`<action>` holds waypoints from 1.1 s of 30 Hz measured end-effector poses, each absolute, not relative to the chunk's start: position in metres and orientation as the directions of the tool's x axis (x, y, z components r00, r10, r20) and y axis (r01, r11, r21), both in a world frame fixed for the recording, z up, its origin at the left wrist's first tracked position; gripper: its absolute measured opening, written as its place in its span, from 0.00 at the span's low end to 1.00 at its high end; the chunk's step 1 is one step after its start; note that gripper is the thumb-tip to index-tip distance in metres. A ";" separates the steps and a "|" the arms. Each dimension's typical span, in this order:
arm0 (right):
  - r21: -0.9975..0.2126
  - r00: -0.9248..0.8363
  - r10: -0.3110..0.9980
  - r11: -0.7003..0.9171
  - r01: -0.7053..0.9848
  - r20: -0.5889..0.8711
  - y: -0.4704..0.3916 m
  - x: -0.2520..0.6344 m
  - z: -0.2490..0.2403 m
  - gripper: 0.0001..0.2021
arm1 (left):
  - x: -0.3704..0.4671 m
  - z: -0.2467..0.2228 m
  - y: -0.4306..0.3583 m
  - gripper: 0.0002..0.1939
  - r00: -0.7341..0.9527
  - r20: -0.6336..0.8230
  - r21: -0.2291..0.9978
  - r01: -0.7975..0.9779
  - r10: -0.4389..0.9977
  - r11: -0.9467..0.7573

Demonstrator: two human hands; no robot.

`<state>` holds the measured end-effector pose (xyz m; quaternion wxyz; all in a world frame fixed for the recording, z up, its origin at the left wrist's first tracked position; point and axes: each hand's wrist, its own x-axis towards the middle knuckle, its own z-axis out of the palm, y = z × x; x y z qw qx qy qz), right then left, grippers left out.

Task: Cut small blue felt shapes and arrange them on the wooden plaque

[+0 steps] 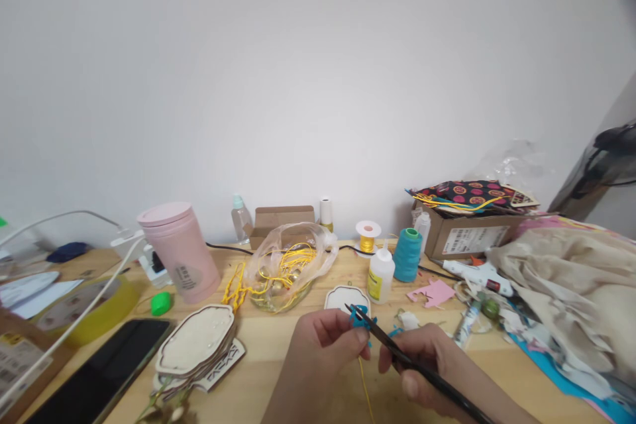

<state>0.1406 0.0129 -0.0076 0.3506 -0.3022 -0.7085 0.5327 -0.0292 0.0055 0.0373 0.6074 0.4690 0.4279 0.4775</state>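
Observation:
My left hand (332, 344) is closed, with thumb and fingers pinching a small blue cut-out piece (358, 317) above the table. Its exact shape is partly hidden by the fingers. In my right hand (422, 361) is a pair of slim black tweezers (405, 358), slanting up to the left. Their tips lie over the blue piece. Behind my left hand rests a pale scalloped plaque (342, 295), partly covered. A yellow cord (365, 381) hangs or lies below the hands.
A white glue bottle (381, 276) and blue thread cone (407, 256) stand behind my hands. Stacked wooden plaques (196, 339), a phone (102, 371) and a pink tumbler (181, 255) are left. At right lie a glue gun (479, 276), fabric (571, 278) and a cardboard box (467, 235).

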 end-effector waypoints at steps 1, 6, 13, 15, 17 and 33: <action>-0.968 -0.573 0.801 0.246 0.056 0.171 0.013 0.141 -0.008 0.22 | -0.029 0.036 0.006 0.07 0.183 -0.072 0.978 -0.178 0.981 0.105; -0.967 -0.589 0.789 0.249 0.049 0.173 0.015 0.141 -0.007 0.21 | -0.032 0.030 0.006 0.07 0.202 -0.070 0.975 -0.193 0.977 0.110; -0.971 -0.594 0.789 0.233 0.050 0.158 0.013 0.142 -0.006 0.21 | -0.034 0.026 0.006 0.07 0.238 -0.064 0.966 -0.229 0.969 0.120; -0.967 -0.598 0.785 0.248 0.061 0.163 0.013 0.143 -0.005 0.22 | -0.033 0.026 0.006 0.06 0.248 -0.059 0.961 -0.247 0.967 0.122; -0.963 -0.604 0.779 0.261 0.071 0.166 0.014 0.143 -0.005 0.22 | -0.033 0.026 0.006 0.07 0.251 -0.060 0.957 -0.260 0.966 0.127; -0.966 -0.586 0.791 0.254 0.055 0.175 0.014 0.141 -0.003 0.20 | -0.033 0.021 0.006 0.06 0.234 -0.063 0.957 -0.261 0.970 0.125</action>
